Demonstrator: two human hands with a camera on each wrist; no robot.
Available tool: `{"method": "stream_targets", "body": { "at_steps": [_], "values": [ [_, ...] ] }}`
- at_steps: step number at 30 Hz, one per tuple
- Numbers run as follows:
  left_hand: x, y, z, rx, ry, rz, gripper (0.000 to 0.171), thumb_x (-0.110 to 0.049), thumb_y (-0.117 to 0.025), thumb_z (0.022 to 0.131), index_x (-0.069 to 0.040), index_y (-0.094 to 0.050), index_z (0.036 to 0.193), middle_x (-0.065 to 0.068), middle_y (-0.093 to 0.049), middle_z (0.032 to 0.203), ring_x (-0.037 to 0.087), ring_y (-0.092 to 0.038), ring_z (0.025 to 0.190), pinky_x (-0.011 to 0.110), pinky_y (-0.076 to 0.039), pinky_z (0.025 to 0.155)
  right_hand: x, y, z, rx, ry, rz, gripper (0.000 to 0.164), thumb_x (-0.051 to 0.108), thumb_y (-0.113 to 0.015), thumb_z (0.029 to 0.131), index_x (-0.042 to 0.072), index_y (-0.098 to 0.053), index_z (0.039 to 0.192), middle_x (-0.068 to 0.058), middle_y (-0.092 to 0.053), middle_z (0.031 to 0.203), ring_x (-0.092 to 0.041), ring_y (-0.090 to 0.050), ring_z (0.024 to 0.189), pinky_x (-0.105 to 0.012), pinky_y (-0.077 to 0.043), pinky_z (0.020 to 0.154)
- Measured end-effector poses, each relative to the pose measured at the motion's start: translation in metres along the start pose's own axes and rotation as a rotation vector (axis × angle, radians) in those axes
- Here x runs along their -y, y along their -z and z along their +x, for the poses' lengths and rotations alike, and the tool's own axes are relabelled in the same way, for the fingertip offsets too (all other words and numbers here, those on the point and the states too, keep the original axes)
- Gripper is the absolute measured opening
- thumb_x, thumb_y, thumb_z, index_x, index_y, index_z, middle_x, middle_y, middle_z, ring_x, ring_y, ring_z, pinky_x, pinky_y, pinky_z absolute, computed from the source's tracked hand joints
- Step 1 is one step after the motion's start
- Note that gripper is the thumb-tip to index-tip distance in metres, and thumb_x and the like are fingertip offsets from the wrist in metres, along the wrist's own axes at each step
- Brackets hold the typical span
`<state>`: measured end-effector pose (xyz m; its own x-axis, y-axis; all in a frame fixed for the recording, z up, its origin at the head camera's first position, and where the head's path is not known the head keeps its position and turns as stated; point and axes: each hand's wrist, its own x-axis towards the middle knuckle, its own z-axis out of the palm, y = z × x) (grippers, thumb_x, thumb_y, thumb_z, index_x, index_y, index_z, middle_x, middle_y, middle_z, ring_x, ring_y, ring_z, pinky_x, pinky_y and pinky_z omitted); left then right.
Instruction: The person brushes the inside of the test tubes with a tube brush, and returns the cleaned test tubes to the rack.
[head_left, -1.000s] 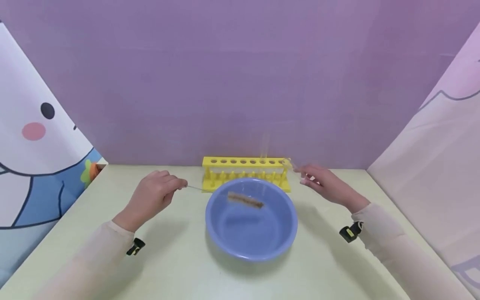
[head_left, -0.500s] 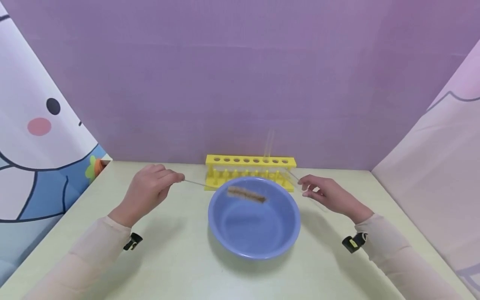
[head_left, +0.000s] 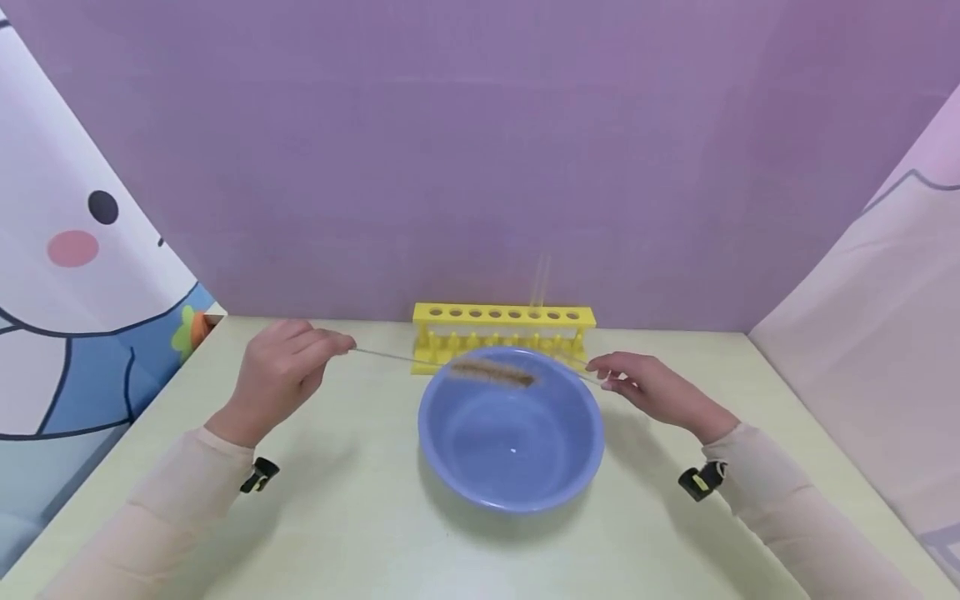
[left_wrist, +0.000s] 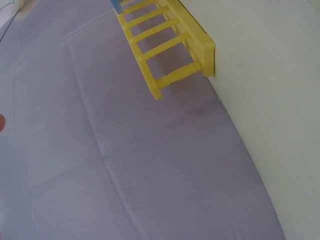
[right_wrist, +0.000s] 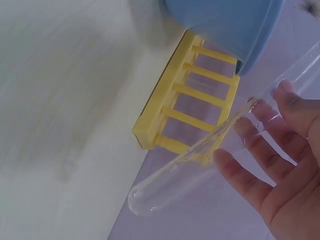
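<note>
My left hand (head_left: 281, 371) pinches the thin wire handle of a test tube brush (head_left: 491, 372). The brush lies nearly level above the back part of a blue basin (head_left: 510, 442), its brown bristles blurred. In the left wrist view, twisted wire and pale bristles show only at the top left corner. My right hand (head_left: 656, 387), at the basin's right, holds a clear glass test tube (right_wrist: 185, 172) between thumb and fingers. The tube's rounded end points to the lower left in the right wrist view. Brush tip and tube are apart in the head view.
Behind the basin stands a yellow test tube rack (head_left: 450, 312), with another clear test tube (head_left: 540, 279) upright in one hole. The pale table (head_left: 360, 525) meets a purple backdrop (head_left: 480, 167) just behind the rack. Printed cloths hang at both sides.
My left hand has drawn left and slightly up, carrying the brush toward the basin's back rim. The test tube in my right hand has turned, its angle changing between frames. The view shifted slightly.
</note>
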<state>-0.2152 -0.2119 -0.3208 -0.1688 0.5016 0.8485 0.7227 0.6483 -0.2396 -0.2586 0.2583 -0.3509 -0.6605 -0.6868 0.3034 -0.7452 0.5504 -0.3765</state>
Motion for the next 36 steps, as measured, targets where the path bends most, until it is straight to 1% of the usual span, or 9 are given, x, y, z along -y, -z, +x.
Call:
{"method": "stream_targets", "body": {
  "at_steps": [7, 12, 16, 23, 27, 31, 36],
  "values": [
    [-0.002, 0.002, -0.001, -0.071, 0.004, 0.027, 0.032, -0.005, -0.040, 0.095, -0.006, -0.071, 0.086, 0.007, -0.070, 0.073, 0.022, -0.055, 0.054, 0.031, -0.037, 0.045, 0.005, -0.002, 0.006, 0.044, 0.019, 0.000, 0.030, -0.006, -0.062, 0.085, 0.003, -0.062, 0.114, -0.006, -0.065, 0.103, -0.015, -0.060, 0.088, -0.033, -0.052, 0.076],
    [-0.004, 0.003, -0.001, -0.127, 0.004, 0.003, 0.031, -0.004, -0.041, 0.094, -0.005, -0.071, 0.085, 0.008, -0.069, 0.073, 0.022, -0.054, 0.052, 0.032, -0.035, 0.044, 0.011, -0.005, 0.009, 0.075, 0.009, -0.002, 0.030, -0.006, -0.060, 0.087, 0.004, -0.062, 0.115, -0.003, -0.065, 0.106, -0.016, -0.061, 0.091, -0.034, -0.051, 0.079],
    [-0.005, 0.004, -0.001, -0.135, 0.005, -0.003, 0.031, -0.005, -0.042, 0.095, -0.004, -0.071, 0.084, 0.008, -0.069, 0.073, 0.023, -0.055, 0.052, 0.032, -0.036, 0.043, 0.014, -0.006, 0.009, 0.089, 0.011, -0.001, 0.030, -0.007, -0.059, 0.087, 0.003, -0.062, 0.115, -0.004, -0.065, 0.106, -0.017, -0.061, 0.092, -0.035, -0.051, 0.079],
    [-0.007, 0.004, 0.000, -0.180, 0.029, -0.026, 0.033, -0.003, -0.040, 0.093, -0.005, -0.071, 0.083, 0.008, -0.069, 0.071, 0.024, -0.052, 0.050, 0.033, -0.033, 0.042, 0.016, -0.005, 0.009, 0.081, 0.012, 0.001, 0.030, -0.007, -0.059, 0.087, 0.003, -0.062, 0.115, -0.004, -0.065, 0.107, -0.018, -0.061, 0.093, -0.036, -0.051, 0.080],
    [-0.008, 0.004, 0.000, -0.179, 0.028, -0.032, 0.033, -0.003, -0.040, 0.093, -0.004, -0.071, 0.083, 0.008, -0.069, 0.071, 0.024, -0.053, 0.050, 0.033, -0.035, 0.042, 0.017, -0.004, 0.008, 0.089, 0.007, 0.006, 0.030, -0.008, -0.058, 0.087, 0.002, -0.061, 0.115, -0.004, -0.065, 0.108, -0.018, -0.061, 0.094, -0.036, -0.051, 0.080],
    [-0.008, 0.004, 0.000, -0.163, 0.019, -0.021, 0.032, -0.003, -0.041, 0.094, -0.004, -0.071, 0.084, 0.009, -0.069, 0.072, 0.024, -0.055, 0.051, 0.034, -0.036, 0.042, 0.018, -0.004, 0.008, 0.085, 0.021, 0.019, 0.030, -0.009, -0.058, 0.087, 0.002, -0.061, 0.115, -0.006, -0.065, 0.109, -0.020, -0.062, 0.095, -0.037, -0.051, 0.081],
    [-0.008, 0.005, -0.002, -0.155, 0.015, -0.014, 0.032, -0.003, -0.041, 0.094, -0.005, -0.071, 0.083, 0.009, -0.069, 0.072, 0.024, -0.055, 0.050, 0.032, -0.035, 0.041, 0.020, -0.005, 0.007, 0.090, 0.039, 0.028, 0.030, -0.008, -0.057, 0.087, 0.001, -0.061, 0.115, -0.007, -0.065, 0.109, -0.020, -0.062, 0.096, -0.036, -0.052, 0.081]
  ]
}}
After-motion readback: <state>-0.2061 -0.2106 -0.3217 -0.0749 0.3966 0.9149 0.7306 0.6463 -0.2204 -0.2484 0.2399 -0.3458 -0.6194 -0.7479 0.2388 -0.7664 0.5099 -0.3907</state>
